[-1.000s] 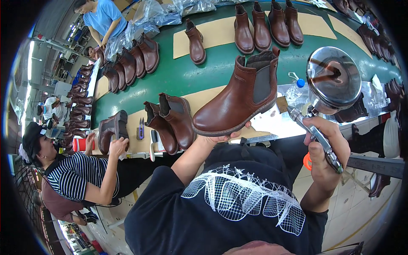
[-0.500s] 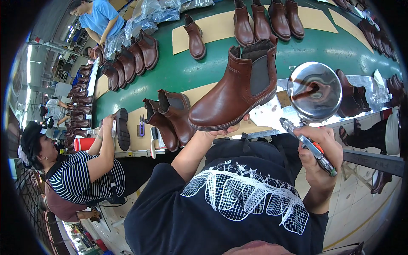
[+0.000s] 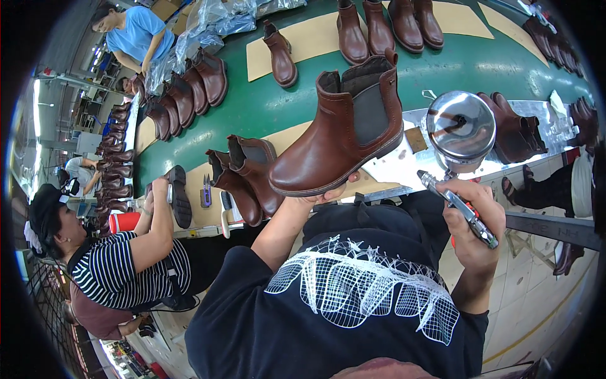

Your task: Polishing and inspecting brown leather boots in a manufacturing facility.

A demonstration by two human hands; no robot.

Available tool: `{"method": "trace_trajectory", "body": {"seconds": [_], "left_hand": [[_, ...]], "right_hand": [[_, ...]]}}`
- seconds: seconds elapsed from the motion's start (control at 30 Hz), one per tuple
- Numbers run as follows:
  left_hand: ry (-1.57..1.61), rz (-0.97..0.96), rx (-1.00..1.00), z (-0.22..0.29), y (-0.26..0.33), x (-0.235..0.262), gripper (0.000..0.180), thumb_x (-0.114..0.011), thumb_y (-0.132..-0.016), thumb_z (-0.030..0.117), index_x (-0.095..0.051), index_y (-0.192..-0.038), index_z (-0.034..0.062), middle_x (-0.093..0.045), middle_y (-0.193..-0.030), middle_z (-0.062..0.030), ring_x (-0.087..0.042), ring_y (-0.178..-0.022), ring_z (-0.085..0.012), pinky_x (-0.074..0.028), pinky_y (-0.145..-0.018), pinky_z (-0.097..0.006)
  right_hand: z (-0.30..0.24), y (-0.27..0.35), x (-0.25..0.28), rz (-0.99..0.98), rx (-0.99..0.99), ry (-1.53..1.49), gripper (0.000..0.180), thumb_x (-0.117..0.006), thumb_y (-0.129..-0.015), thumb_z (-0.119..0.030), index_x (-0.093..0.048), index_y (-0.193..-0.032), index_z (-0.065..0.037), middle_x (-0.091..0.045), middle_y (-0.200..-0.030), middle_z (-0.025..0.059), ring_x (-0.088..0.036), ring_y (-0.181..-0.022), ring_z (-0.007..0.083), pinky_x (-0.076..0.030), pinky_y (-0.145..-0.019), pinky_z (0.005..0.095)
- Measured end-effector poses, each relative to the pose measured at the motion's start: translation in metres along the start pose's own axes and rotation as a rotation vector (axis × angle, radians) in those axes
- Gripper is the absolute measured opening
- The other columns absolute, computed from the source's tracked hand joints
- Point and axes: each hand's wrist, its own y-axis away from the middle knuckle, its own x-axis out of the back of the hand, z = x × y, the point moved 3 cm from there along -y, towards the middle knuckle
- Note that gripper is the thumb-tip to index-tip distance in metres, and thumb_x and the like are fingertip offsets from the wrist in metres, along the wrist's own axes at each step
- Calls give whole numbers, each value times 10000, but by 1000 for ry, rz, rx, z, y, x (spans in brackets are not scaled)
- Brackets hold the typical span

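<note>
A brown leather ankle boot (image 3: 319,145) with a grey elastic side panel is held up in front of me, toe to the left. My left hand (image 3: 334,193) grips it from underneath, fingers at the sole; part of the hand is hidden behind the boot. To its right, my right hand (image 3: 475,227) is wrapped round a metal spray gun (image 3: 459,207). The gun's shiny round cup (image 3: 461,126) stands above my fist, and its nozzle points towards the boot, apart from it. No spray is visible.
A pair of brown boots (image 3: 243,180) stands left of the held boot, near purple snips (image 3: 206,191) and a brush (image 3: 226,211). More boots (image 3: 404,25) line the green table (image 3: 328,95). Left of me, a co-worker in stripes (image 3: 136,265) holds a boot (image 3: 179,196). A dark metal bar (image 3: 549,230) juts in at right.
The boot and spray gun sit slightly further left in the picture, as do the table and its boots. My grip on both is the same.
</note>
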Motion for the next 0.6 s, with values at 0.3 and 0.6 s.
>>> {"method": "trace_trajectory", "body": {"seconds": [0.3, 0.6], "left_hand": [[-151, 142, -21, -1, 4, 10, 643, -369, -971, 551, -317, -1483, 165, -507, -986, -429, -545, -395, -350, -391, -252, -313], [74, 47, -9, -5, 7, 23, 678, -424, -970, 522, -336, -1473, 76, -371, -1422, -300, -529, -885, -514, -503, -360, -396]], "right_hand": [[11, -4, 7, 63, -38, 10, 269, -731, -845, -248, -706, -1006, -34, -726, -952, 69, -604, -790, 177, -374, -775, 304], [9, -14, 6, 81, 0, 6, 280, -722, -853, -260, -708, -1017, -34, -724, -966, 82, -643, -835, 197, -382, -800, 299]]}}
